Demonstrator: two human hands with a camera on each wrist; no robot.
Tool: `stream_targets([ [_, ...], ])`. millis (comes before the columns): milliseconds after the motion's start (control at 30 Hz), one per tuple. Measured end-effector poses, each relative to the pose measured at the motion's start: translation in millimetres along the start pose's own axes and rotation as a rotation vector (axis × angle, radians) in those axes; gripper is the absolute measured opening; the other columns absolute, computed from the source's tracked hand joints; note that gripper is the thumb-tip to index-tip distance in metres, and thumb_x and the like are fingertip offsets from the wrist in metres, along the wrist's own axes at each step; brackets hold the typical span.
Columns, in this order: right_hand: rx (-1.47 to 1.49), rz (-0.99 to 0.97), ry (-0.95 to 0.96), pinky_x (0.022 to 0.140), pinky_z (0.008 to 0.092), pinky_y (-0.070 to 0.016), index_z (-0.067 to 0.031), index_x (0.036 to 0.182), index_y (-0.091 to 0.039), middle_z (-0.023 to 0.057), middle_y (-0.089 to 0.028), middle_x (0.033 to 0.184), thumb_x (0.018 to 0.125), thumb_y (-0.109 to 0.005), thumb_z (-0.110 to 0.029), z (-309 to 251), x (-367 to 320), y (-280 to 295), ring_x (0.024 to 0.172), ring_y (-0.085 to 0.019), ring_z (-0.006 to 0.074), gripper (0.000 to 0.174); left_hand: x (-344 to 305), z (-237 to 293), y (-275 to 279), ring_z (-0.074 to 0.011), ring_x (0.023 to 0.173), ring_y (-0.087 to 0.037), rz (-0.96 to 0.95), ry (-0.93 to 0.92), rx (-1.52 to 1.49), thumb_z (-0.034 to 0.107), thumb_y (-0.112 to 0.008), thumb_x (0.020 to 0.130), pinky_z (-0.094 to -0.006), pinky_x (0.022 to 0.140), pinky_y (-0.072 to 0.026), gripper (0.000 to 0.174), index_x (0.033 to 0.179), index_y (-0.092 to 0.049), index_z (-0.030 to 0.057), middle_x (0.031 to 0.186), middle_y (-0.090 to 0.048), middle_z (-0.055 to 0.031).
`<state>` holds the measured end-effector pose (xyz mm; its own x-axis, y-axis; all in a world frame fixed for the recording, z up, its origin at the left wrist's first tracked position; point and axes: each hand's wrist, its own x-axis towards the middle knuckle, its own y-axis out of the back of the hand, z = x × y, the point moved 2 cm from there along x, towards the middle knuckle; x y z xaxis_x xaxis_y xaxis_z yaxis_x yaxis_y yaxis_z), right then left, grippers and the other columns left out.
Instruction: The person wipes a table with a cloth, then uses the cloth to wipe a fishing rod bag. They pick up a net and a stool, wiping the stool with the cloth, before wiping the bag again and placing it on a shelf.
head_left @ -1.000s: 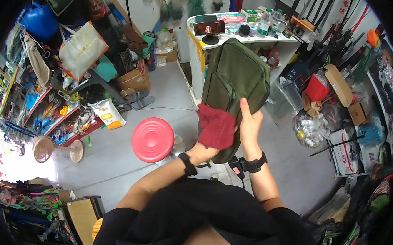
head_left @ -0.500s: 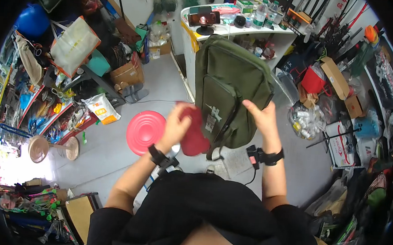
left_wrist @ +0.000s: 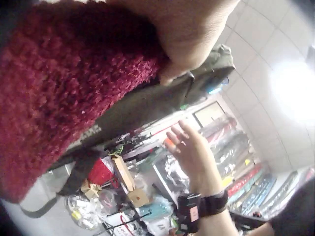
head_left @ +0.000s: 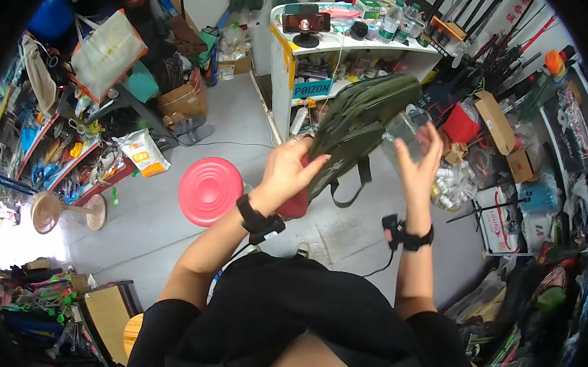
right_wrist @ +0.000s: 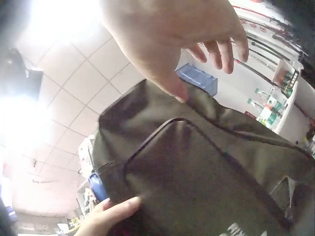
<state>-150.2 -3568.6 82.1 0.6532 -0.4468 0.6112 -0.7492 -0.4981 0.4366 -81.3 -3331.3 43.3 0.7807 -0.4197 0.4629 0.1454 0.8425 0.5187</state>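
An olive green zipped bag [head_left: 361, 116] is held up, tilted, in front of the person in the head view. My left hand [head_left: 284, 172] grips its near left edge, the thumb lying over the front panel. Against the same edge that hand also holds a fuzzy dark red cloth [head_left: 295, 207], which fills much of the left wrist view. A black strap [head_left: 351, 200] dangles below the bag. Off to the bag's right, my right hand [head_left: 419, 161] is raised with its fingers spread, holding nothing. The right wrist view shows the bag's front panel [right_wrist: 182, 172] with a pale print low down.
A red round stool [head_left: 212, 190] stands at the left on the grey floor. Ahead is a white counter [head_left: 351, 43] bearing a phone on a stand [head_left: 306, 23] and several bottles. Boxes and a clear sack of cans [head_left: 452, 186] crowd the right; loaded shelves line the left.
The left hand went from wiping position on the bag's front, out leftward, then to its edge. The right hand let go and moved right. The bag turned and tilted, its strap now hanging.
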Motion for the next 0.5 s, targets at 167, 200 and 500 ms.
stream_targets([
  [167, 0.315, -0.466, -0.267, 0.101, 0.0374, -0.0350, 0.0056, 0.135, -0.030, 0.0238, -0.043, 0.130, 0.067, -0.081, -0.036, -8, -79, -36, 0.122, -0.043, 0.0302, 0.095, -2, 33, -65, -0.0343, 0.075, -0.058, -0.075, -0.167, 0.072, 0.017, -0.068, 0.071, -0.0428, 0.062, -0.0465, 0.024, 0.086, -0.055, 0.0040, 0.080, -0.056, -0.0136],
  [200, 0.344, -0.440, -0.352, 0.097, 0.0360, -0.0372, 0.0060, 0.132, -0.034, 0.0215, -0.046, 0.127, 0.070, -0.078, -0.036, -7, -83, -28, 0.117, -0.047, 0.0282, 0.087, -8, 42, -77, -0.0343, 0.077, -0.057, -0.054, -0.170, 0.036, 0.016, -0.068, 0.069, -0.0426, 0.063, -0.0467, 0.027, 0.088, -0.054, 0.0036, 0.082, -0.056, -0.0139],
  [500, 0.810, 0.078, -0.707, 0.095, 0.0357, -0.0395, -0.0012, 0.131, -0.041, 0.0085, -0.047, 0.129, 0.090, -0.058, -0.034, 46, -86, -24, 0.115, -0.047, 0.0209, 0.055, -86, -27, -91, -0.0335, 0.095, -0.058, -0.544, -0.134, -0.216, 0.012, -0.064, 0.075, -0.0404, 0.080, -0.0475, 0.031, 0.105, -0.058, 0.0053, 0.098, -0.060, -0.0162],
])
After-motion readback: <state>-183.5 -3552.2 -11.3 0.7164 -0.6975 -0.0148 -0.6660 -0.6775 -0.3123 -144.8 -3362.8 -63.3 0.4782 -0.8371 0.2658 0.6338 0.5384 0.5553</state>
